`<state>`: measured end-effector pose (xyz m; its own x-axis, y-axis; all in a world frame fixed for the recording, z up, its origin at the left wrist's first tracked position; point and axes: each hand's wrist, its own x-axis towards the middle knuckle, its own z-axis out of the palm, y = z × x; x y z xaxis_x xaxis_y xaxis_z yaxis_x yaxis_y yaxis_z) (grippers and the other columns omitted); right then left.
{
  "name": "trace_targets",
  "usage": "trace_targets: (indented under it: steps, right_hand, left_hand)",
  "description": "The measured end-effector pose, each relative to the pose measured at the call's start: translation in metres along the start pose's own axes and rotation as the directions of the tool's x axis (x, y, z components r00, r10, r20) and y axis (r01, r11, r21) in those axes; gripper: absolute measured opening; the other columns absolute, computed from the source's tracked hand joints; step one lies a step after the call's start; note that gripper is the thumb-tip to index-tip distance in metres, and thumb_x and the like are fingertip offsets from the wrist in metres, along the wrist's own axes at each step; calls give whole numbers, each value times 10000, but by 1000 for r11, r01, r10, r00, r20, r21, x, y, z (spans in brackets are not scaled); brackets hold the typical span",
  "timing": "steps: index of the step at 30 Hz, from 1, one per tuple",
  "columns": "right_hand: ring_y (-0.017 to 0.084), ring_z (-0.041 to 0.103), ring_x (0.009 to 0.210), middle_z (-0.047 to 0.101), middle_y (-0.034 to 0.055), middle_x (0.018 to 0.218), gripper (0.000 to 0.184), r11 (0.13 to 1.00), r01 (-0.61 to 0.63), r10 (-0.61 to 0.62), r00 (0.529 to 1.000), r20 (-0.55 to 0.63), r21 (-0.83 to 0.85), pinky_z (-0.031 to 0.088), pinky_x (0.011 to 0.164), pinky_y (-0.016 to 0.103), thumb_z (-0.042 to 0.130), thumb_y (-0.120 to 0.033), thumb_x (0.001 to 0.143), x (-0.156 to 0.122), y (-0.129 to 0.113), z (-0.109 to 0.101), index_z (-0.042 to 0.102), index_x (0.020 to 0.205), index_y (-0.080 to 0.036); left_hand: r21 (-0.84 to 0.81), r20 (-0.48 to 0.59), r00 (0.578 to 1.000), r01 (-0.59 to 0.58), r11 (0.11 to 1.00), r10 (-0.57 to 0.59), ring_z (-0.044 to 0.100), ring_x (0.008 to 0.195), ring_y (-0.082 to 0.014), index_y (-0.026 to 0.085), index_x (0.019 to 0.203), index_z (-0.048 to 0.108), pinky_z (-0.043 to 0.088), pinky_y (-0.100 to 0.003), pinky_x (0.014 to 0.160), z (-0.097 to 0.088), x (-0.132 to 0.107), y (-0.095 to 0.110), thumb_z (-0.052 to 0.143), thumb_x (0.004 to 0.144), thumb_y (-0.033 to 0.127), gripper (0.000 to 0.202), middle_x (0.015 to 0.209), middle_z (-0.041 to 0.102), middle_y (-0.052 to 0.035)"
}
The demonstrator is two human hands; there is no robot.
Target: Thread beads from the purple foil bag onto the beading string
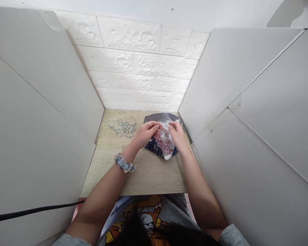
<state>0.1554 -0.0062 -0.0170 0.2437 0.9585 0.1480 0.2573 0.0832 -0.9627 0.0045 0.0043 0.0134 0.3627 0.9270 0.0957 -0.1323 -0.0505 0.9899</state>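
Observation:
My left hand [148, 132], with a blue scrunchie [124, 163] round its wrist, is over the left part of a dark folded tray [152, 146]. Its thumb and forefinger are pinched together; whatever lies between them is too small to make out. Above the tray's right side is my right hand [178, 134], its fingertips bent in towards the left hand and pressed close. Any thread between the hands cannot be made out. Loose pink and clear beads [166, 143] lie in the tray below both hands.
Strung pale green and white beads [123, 126] lie in loops on the wooden table [143, 177], left of the tray. White panels [41, 85] stand on both sides, and a white brick-patterned wall [133, 61] closes the back. A black cable [36, 209] runs in from the left.

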Motion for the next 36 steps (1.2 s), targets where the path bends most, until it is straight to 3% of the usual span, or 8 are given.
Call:
trace_targets:
  steps: [3, 5, 9, 12, 16, 23, 29, 36]
  right_hand:
    - [223, 446, 1077, 529, 71, 1099, 377, 972, 96, -52, 978, 204, -214, 318, 936, 397, 546, -381, 683, -9, 0, 14, 506, 1020, -215]
    - [227, 423, 1108, 500, 83, 1146, 411, 968, 93, -39, 974, 224, -233, 304, 952, 398, 532, -362, 698, -10, 1, 18, 480, 1078, -213]
    - [242, 350, 1183, 401, 117, 1254, 473, 967, -22, 40, 997, 69, -253, 268, 986, 413, 467, -358, 735, -1, 7, 19, 410, 1173, -187]
    - [299, 142, 1288, 185, 154, 1378, 601, 942, -115, 101, 993, -61, -315, 156, 1035, 443, 530, -374, 687, 6, 15, 19, 376, 1225, -155]
    - [364, 42, 1297, 8, 147, 1425, 776, 925, -205, 185, 979, -90, -319, 103, 1032, 498, 609, -401, 614, 7, 21, 22, 303, 1292, -179]
    - [224, 316, 1236, 332, 114, 1339, 604, 991, -103, 103, 995, -5, -85, 275, 1001, 389, 445, -447, 740, 11, 14, 20, 306, 1271, -196]
    - [163, 475, 1092, 487, 93, 1186, 448, 970, -90, 142, 963, -228, 227, 367, 926, 345, 283, -473, 806, 24, 23, 11, 409, 1138, -199]
    - [168, 447, 1122, 470, 101, 1197, 506, 979, -99, 149, 946, -289, 179, 374, 920, 341, 221, -528, 804, 27, 31, 13, 423, 1118, -188]
  left_hand:
    - [20, -35, 999, 5, 1000, -5, 437, 528, -53, 119, 821, 610, 375, -198, 518, -1, 0, 2, 604, 656, 367, 298, 689, 577, -12]
    - [39, -51, 999, 9, 999, -7, 414, 505, -49, 118, 841, 625, 355, -199, 496, -2, -1, 2, 607, 656, 372, 315, 680, 581, -16]
    - [74, -63, 998, 1, 997, 4, 377, 469, -42, 116, 853, 634, 298, -192, 444, -3, 0, 2, 591, 675, 380, 321, 621, 550, -5]
    - [75, -62, 998, -4, 997, 8, 363, 453, -37, 120, 844, 628, 270, -188, 425, -3, 1, 1, 576, 693, 374, 300, 605, 530, 7]
    - [86, -49, 999, -9, 996, 13, 367, 453, -37, 119, 841, 617, 276, -187, 429, -3, 0, 2, 562, 708, 365, 286, 595, 522, 10]
    - [125, 20, 1000, 11, 992, -14, 376, 461, -46, 126, 839, 616, 297, -190, 446, -2, 1, 1, 554, 702, 378, 293, 577, 513, 17]
    - [227, 7, 1000, 9, 974, -11, 420, 502, -65, 138, 864, 623, 345, -199, 490, -3, 2, -3, 533, 715, 370, 290, 618, 545, 7]
    - [280, -19, 1000, -7, 960, 13, 510, 611, -98, 138, 808, 629, 417, -238, 599, -3, 3, -5, 526, 715, 330, 236, 738, 598, -23]
